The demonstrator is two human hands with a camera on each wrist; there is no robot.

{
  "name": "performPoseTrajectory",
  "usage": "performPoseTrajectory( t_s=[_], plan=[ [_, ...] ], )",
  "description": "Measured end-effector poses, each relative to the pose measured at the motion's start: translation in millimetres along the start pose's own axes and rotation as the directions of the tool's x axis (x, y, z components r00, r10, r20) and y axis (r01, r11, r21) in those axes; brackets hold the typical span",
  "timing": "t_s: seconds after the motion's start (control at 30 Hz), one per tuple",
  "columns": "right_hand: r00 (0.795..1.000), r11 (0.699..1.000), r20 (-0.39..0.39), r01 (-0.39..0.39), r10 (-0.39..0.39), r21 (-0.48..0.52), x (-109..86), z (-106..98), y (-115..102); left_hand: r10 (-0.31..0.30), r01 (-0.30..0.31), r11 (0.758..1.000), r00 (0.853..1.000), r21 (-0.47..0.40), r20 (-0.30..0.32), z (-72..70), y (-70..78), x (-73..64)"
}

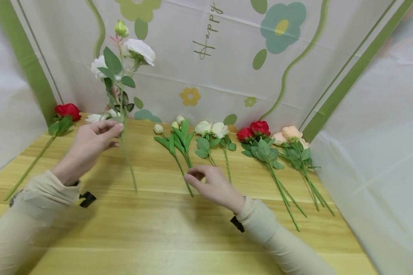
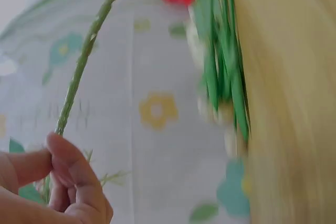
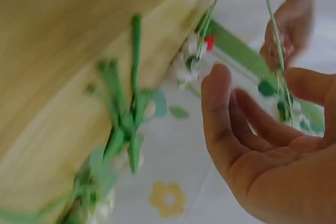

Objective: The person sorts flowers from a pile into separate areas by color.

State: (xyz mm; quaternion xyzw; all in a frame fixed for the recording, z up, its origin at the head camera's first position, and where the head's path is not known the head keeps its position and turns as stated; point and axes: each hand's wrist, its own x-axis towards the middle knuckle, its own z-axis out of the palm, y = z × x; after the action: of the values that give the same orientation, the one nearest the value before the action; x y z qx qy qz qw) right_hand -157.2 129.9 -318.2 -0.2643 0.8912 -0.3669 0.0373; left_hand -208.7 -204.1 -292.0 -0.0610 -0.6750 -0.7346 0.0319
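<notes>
My left hand [image 1: 89, 145] pinches the green stem of an artificial white flower spray [image 1: 141, 50] between thumb and fingers. The spray stands upright, with white blooms, a green bud and leaves above the hand, and its bare stem [image 2: 79, 72] hanging below. My right hand [image 1: 215, 187] hovers over the lower stems of the white tulips [image 1: 180, 137], its fingers loosely curved around nothing. In the right wrist view, a gap shows between that thumb and the fingertips. Behind the left hand, another white flower [image 1: 95, 118] lies on the table.
On the wooden table [image 1: 151, 236], a single red rose [image 1: 68, 110] lies at the left. Cream roses [image 1: 211, 129], red roses [image 1: 259, 128] and peach roses [image 1: 291, 133] lie to the right. A flower-printed cloth [image 1: 227, 76] hangs along the back edge.
</notes>
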Motion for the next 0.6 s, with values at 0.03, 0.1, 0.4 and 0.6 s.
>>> performPoseTrajectory(
  t_s=[0.03,0.1,0.4,0.6],
  plan=[
    [1.000,1.000,0.023,-0.001,0.000,0.022,5.0,6.1,-5.1,-0.008,0.009,0.998,1.000,-0.057,0.013,9.5,-1.0,-4.2],
    [0.998,0.997,0.065,-0.007,0.002,0.071,12.7,17.3,-15.2,-0.013,0.018,0.991,0.999,-0.130,0.036,26.4,-3.2,-11.6],
    [0.976,0.902,0.206,-0.030,-0.066,0.432,20.0,44.7,-46.7,0.028,-0.022,0.994,0.998,-0.107,0.056,46.7,-13.3,-21.2],
    [0.963,0.814,0.243,-0.230,0.114,0.533,29.9,48.2,-57.8,0.041,-0.052,0.968,0.998,0.247,0.047,26.7,-12.0,-14.4]
  ],
)
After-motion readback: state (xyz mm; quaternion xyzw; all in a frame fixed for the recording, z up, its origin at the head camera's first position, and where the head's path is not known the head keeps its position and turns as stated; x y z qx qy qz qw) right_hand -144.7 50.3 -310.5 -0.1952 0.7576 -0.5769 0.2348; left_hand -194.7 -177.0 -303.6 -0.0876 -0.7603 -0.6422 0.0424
